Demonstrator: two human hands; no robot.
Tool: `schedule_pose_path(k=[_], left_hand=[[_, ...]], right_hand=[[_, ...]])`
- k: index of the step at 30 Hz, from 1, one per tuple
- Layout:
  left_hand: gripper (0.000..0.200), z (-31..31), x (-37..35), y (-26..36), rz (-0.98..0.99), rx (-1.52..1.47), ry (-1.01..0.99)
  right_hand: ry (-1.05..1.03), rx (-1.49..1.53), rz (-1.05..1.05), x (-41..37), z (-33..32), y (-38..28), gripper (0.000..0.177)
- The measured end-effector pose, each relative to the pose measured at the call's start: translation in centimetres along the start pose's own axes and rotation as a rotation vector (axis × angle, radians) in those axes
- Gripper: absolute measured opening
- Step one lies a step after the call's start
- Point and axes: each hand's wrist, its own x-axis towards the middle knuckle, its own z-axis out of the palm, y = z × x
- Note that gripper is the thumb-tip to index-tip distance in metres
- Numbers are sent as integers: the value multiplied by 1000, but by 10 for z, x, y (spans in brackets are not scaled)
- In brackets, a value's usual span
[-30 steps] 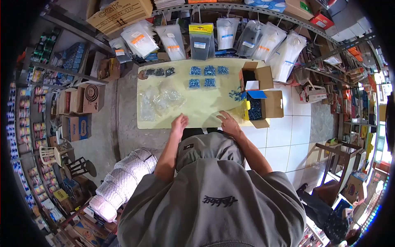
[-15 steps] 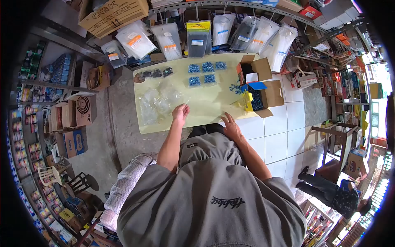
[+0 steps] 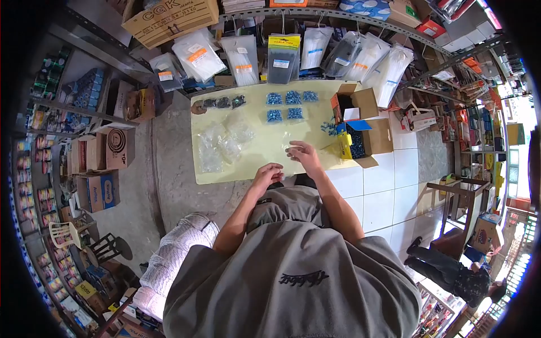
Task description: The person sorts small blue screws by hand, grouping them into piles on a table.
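Over the front edge of the pale yellow table (image 3: pixel 265 138), my left hand (image 3: pixel 268 177) has its fingers curled together; anything in them is too small to name. My right hand (image 3: pixel 304 156) is raised just beyond it, fingers bent in a pinch near what looks like a bit of clear plastic. Clear plastic bags (image 3: pixel 225 141) lie in a heap to the left. Filled bags of blue pieces (image 3: pixel 293 97) sit in two rows at the back. Loose blue pieces (image 3: pixel 328 129) lie beside an open carton (image 3: pixel 376 137) on the right. Small dark packets (image 3: pixel 224 102) line the back left.
Packs of cable ties (image 3: pixel 283 59) hang from the shelf behind the table. A cardboard box (image 3: pixel 172 22) stands above them. White wrapped rolls (image 3: pixel 172 259) are at my lower left. Another person (image 3: pixel 451 270) is at the far right, near a wooden frame (image 3: pixel 462 191).
My left hand has moved right and nearer my body. My right hand has moved left and forward from the table's front edge, its fingers now bent together. The view has shifted slightly.
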Motion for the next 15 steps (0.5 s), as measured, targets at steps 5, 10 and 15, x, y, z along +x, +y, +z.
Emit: schedule_pose_path(k=[5, 10, 15], left_hand=[[19, 6, 17, 7, 216, -258, 245], [27, 26, 39, 8, 298, -406, 333], [32, 73, 35, 23, 117, -401, 209]], right_hand=[[165, 113, 32, 1, -24, 1, 22], [107, 201, 115, -1, -56, -17, 18], [138, 237, 70, 3, -95, -35, 17]])
